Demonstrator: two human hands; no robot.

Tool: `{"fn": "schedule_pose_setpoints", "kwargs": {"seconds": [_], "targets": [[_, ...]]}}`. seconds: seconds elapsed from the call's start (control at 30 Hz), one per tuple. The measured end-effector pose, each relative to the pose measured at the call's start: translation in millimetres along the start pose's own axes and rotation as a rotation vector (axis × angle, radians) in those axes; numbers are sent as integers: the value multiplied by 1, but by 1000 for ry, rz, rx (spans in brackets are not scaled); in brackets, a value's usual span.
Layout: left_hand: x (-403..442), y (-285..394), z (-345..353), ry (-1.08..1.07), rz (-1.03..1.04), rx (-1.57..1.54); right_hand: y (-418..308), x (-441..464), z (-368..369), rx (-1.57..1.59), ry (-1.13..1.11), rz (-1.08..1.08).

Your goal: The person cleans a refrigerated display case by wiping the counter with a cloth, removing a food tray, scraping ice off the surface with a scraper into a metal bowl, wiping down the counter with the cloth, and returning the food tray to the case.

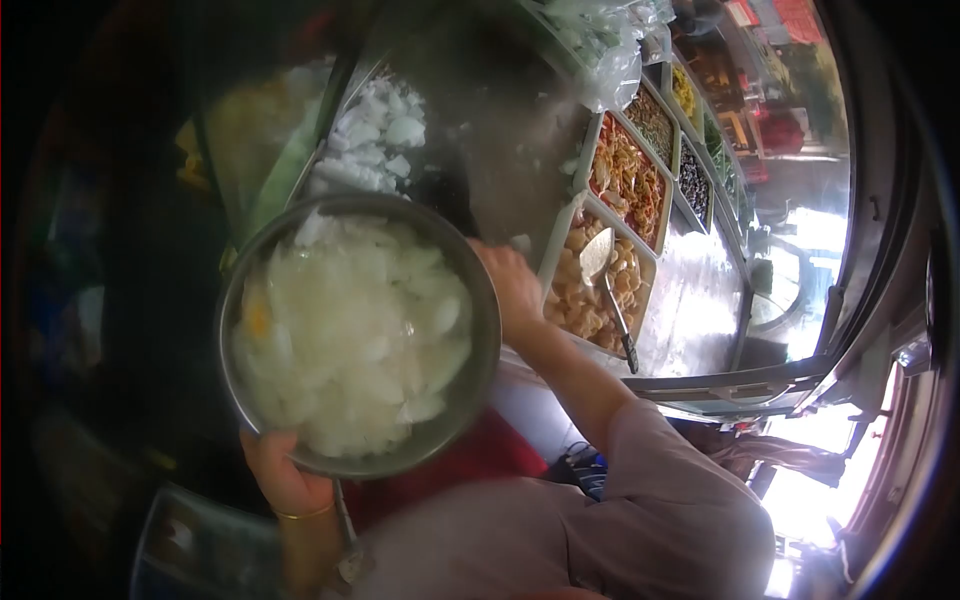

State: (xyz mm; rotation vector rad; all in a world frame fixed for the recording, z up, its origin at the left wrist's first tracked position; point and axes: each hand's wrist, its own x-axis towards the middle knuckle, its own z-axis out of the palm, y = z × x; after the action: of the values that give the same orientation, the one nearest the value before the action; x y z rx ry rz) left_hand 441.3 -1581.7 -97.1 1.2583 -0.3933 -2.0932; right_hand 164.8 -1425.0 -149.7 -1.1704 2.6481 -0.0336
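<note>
A round metal bowl (pixel 485 400) full of pale, wet, translucent slices (pixel 360 330) is held up at centre-left, with a small orange-yellow spot among the slices. My left hand (pixel 285 475), with a thin yellow bracelet at the wrist, grips the bowl's lower left rim, thumb at the edge. At the upper right side of the bowl is my right hand (pixel 508 285), its fingers partly hidden by the rim and closed around it. White chunks (pixel 380 135) lie just beyond the bowl.
To the right, white-edged trays hold brownish food (pixel 585 290) with a ladle (pixel 598 256), orange-red shredded food (pixel 625 185), and dark beans (pixel 692 185). Clear plastic bags (pixel 610 65) lie at the top. A metal counter edge (pixel 760 378) curves along the right.
</note>
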Motion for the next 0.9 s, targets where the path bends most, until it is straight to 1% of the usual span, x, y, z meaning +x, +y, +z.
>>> {"fn": "schedule_pose_setpoints", "kwargs": {"seconds": [0.1, 0.13, 0.23, 0.27, 0.33, 0.4, 0.43, 0.47, 0.5, 0.53, 0.57, 0.6, 0.77, 0.9], "targets": [[0, -2, -10, 2, -26, 16, 6, 5, -12, -90, -37, 157], [1, -1, -9, -10, -36, -7, 4, 11, -13, -43, -259, 286], [1, -4, -9, 18, -24, -41, 13, 17, 7, 77, -169, 189], [1, -4, -11, 11, -32, -41, 20, 16, 5, 77, -130, 226], [1, -4, -15, 1, -54, -40, 10, 20, -41, 74, -56, 301], [0, -2, -11, 24, -55, -3, 71, 31, -41, 123, 250, 11], [0, -2, -9, 36, -50, 13, 70, 40, -70, -9, 197, 248], [0, -1, -10, 20, -64, -15, 73, 55, -92, -68, 140, 407], [1, 0, -11, 5, -76, -43, 100, 71, -99, -204, 135, 402], [1, 0, -12, -10, -87, -70, 129, 88, -103, -259, 120, 421], [1, -2, -14, -12, -77, -69, 152, 101, -108, -234, 131, 282], [2, -3, -16, -12, -67, -67, 162, 115, -111, -233, 75, 304], [4, -5, -14, -12, -52, -67, 213, 181, -104, -274, 66, 325], [0, -5, -10, 76, -69, -47, 209, 203, -101, -239, 52, 374]]}}
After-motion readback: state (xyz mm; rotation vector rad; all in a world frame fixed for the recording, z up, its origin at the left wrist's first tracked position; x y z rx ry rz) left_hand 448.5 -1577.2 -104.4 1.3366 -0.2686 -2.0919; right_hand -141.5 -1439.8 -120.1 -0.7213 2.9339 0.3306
